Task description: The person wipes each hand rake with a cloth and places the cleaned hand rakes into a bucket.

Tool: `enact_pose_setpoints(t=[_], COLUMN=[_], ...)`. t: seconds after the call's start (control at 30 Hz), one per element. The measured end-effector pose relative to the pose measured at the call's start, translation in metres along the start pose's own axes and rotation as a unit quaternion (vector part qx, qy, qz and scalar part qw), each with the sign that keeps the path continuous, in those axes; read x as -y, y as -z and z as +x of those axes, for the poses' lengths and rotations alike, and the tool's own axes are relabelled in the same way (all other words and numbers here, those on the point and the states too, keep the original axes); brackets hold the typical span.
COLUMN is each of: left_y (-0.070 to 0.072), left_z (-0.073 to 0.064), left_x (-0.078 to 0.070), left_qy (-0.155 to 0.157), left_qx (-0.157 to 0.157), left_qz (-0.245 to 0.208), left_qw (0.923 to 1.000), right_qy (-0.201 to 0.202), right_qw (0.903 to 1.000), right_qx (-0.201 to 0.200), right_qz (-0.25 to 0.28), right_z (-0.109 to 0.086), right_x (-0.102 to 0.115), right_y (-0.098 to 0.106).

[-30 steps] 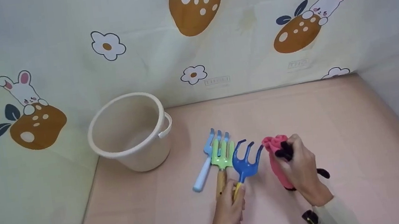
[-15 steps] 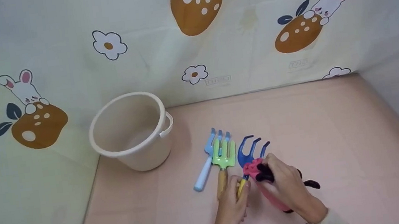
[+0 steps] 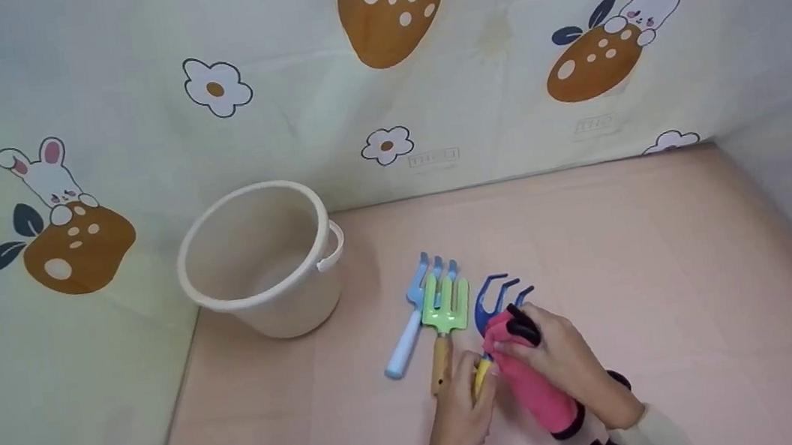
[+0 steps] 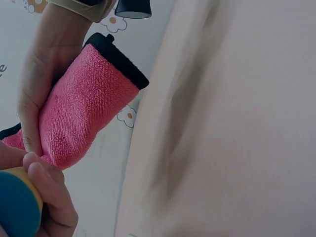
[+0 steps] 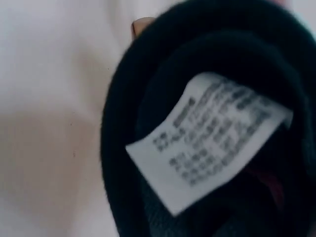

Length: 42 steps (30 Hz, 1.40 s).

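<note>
l hand (image 3: 458,408) curled rnd rake (image 3: 481,316), r hand (image 3: 567,356) pinching cloth (image 3: 535,391)

Head view: I count two claw rakes (image 3: 482,318), one fork (image 3: 445,318) — one bucket (image 3: 300,306), one pink cloth item (image 3: 534,391) — two hands (image 3: 456,408), three printed rabbits (image 3: 49,180), three printed strawberries (image 3: 89,249).
</note>
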State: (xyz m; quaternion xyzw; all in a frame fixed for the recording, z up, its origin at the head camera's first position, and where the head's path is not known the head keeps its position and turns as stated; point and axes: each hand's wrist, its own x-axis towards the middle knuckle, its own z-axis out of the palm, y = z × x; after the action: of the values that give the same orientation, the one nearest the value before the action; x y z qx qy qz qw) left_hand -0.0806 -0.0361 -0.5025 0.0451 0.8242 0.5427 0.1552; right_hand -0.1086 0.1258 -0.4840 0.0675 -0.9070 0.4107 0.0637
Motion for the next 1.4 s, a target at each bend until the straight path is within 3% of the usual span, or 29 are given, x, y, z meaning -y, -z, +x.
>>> enact_pose_setpoints(t=[0.17,0.37,0.57,0.83,1.07,1.27,1.4], left_y=[0.0,-0.001,0.0,0.002,0.001,-0.001,-0.001], left_z=[0.0,-0.001,-0.001,0.0,0.0,-0.005,-0.005], left_x=[0.001,0.002,0.005,0.005,0.003,0.0,0.0], left_qy=[-0.025,-0.022,-0.02,-0.009,-0.021,-0.031,-0.027], left_qx=[-0.01,-0.002,-0.005,-0.007,-0.032,-0.038,-0.02], left_qz=[0.043,0.047,0.055,0.076,0.113,0.152,0.149], left_qw=[0.9987,0.9986,0.9983,0.9971,0.9929,0.9872,0.9883], right_qy=[-0.064,-0.085,-0.088,-0.12,-0.159,-0.16,-0.155], right_qw=[0.9972,0.9919,0.9904,0.9907,0.9867,0.9836,0.9822], right_qx=[0.002,-0.032,-0.052,-0.046,-0.03,-0.08,-0.101], right_qz=[-0.037,-0.089,-0.093,-0.045,0.004,0.027,0.031], right_z=[0.001,0.002,0.003,0.008,0.014,0.015,0.015], right_x=[0.003,0.001,-0.005,-0.007,-0.008,-0.012,-0.015], right_y=[0.002,0.0,-0.004,-0.007,-0.006,-0.007,-0.01])
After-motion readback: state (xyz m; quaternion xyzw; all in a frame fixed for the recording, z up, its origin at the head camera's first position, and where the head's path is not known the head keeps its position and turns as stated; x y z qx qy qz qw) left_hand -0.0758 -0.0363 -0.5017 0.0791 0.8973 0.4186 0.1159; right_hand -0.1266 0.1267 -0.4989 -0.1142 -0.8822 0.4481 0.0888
